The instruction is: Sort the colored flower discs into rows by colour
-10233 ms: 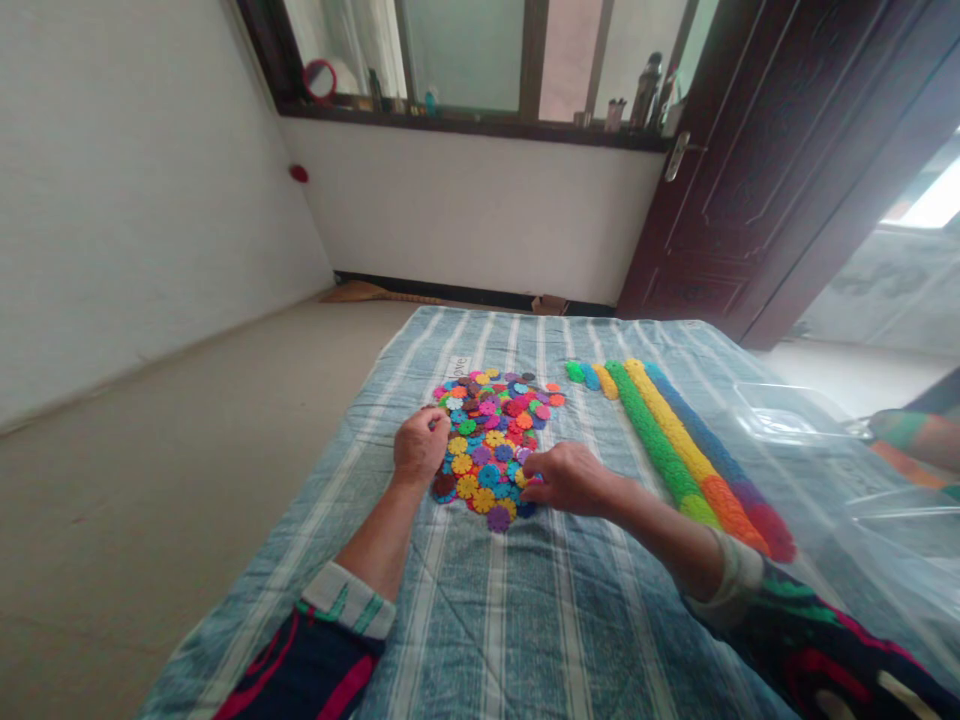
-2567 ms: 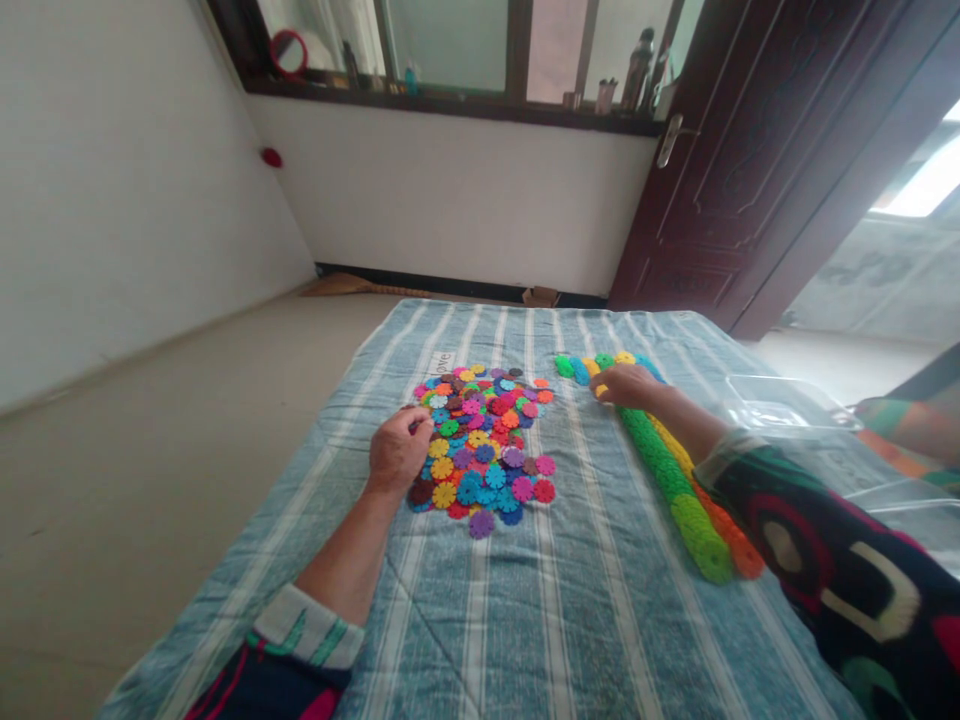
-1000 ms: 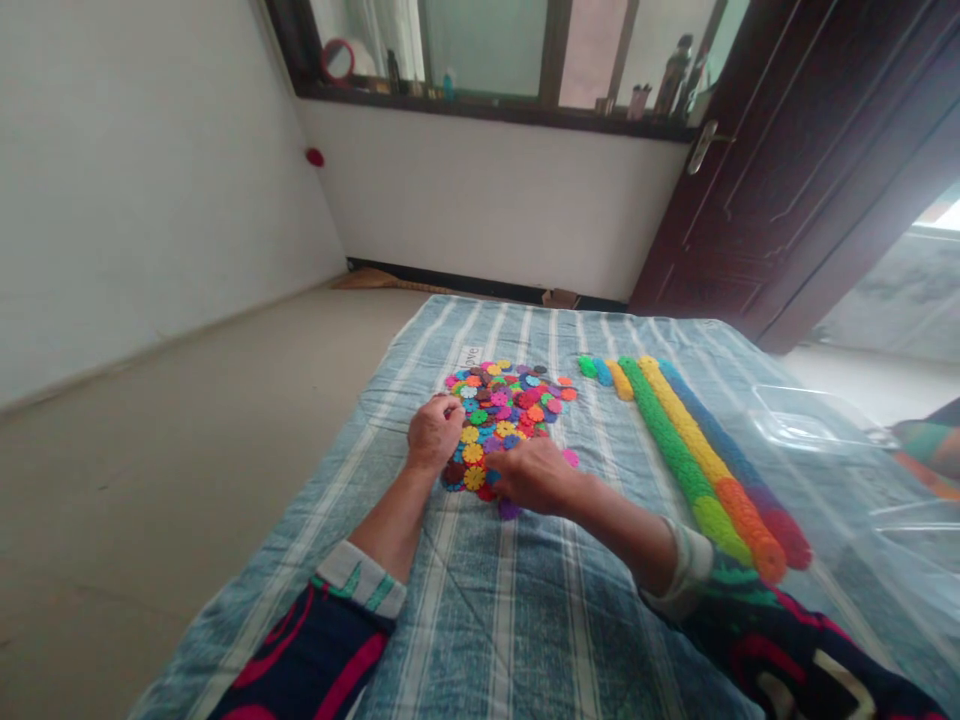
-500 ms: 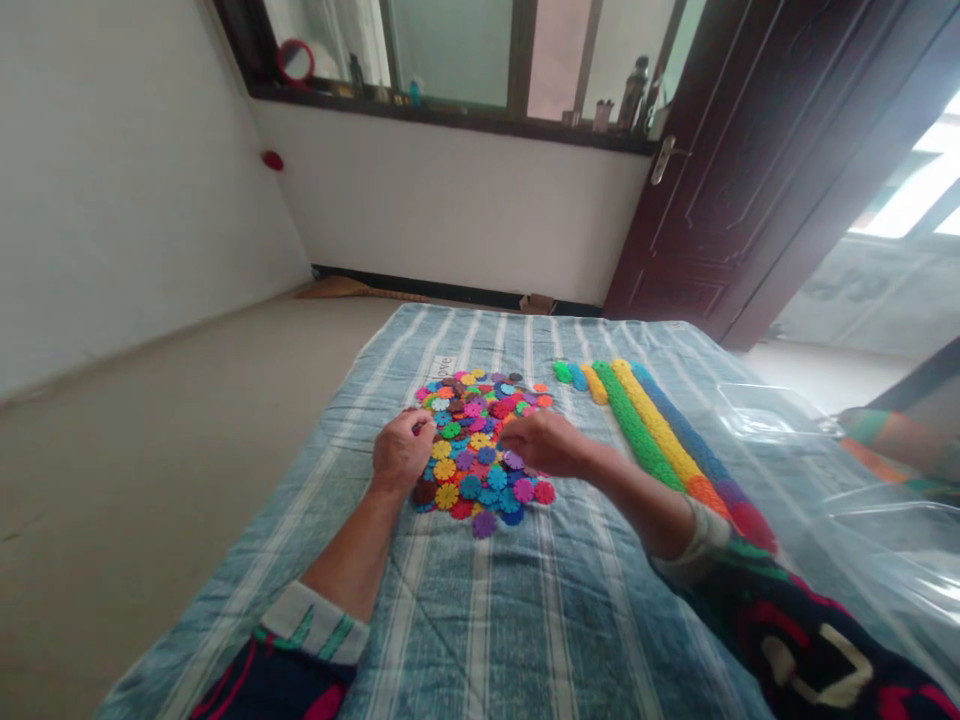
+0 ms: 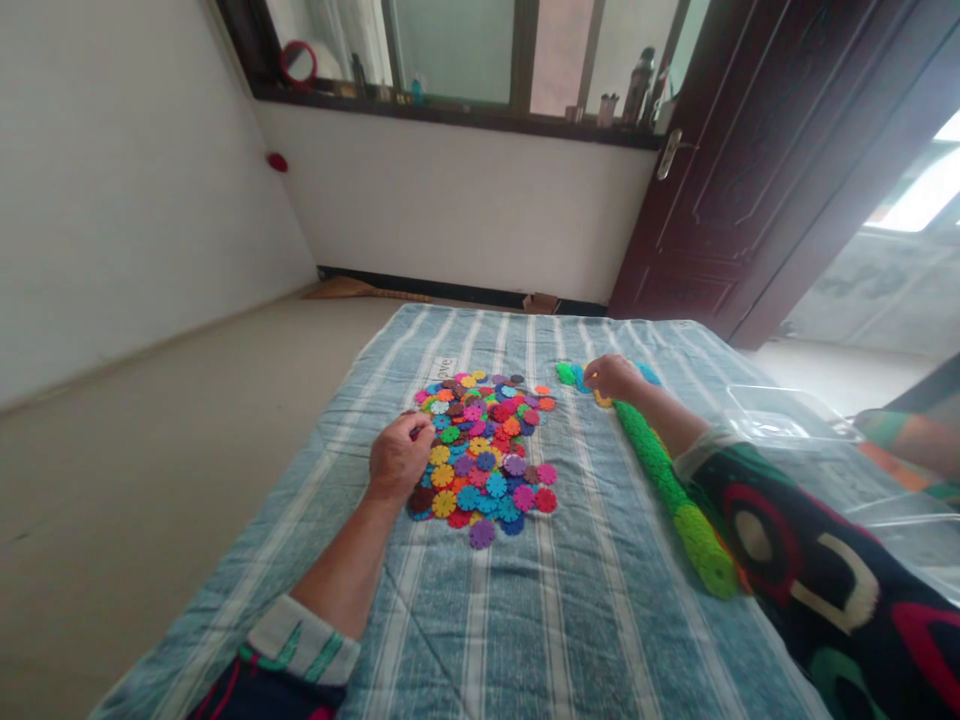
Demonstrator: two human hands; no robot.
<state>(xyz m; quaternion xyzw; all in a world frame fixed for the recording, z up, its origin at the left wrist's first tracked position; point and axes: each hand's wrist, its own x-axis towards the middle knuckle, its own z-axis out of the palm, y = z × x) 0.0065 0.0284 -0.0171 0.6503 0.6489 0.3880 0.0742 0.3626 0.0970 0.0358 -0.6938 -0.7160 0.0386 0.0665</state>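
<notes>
A pile of colourful notched plastic discs (image 5: 480, 460) lies spread on the striped bed cover (image 5: 592, 620). At the pile's left edge rests my left hand (image 5: 397, 455), its fingers curled closed; whatever they hold is hidden. My right hand (image 5: 615, 378) is pinched at the far end of the sorted disc rows, over the blue and yellow short stacks. What sits between its fingertips is too small to make out. A green stack (image 5: 564, 373) stands just left of it. The long green row (image 5: 649, 455) runs toward me under my right forearm, which hides most of the other rows.
Two clear plastic tubs (image 5: 787, 415) stand at the right, one nearer me. Beside them shows another person's arm (image 5: 911, 440). A printed label (image 5: 445, 368) lies behind the pile. Beyond the bed are a brown door (image 5: 720, 180) and a window sill with bottles.
My right hand has moved from the pile rightward and away to the far end of the sorted rows. The left hand has stayed beside the pile.
</notes>
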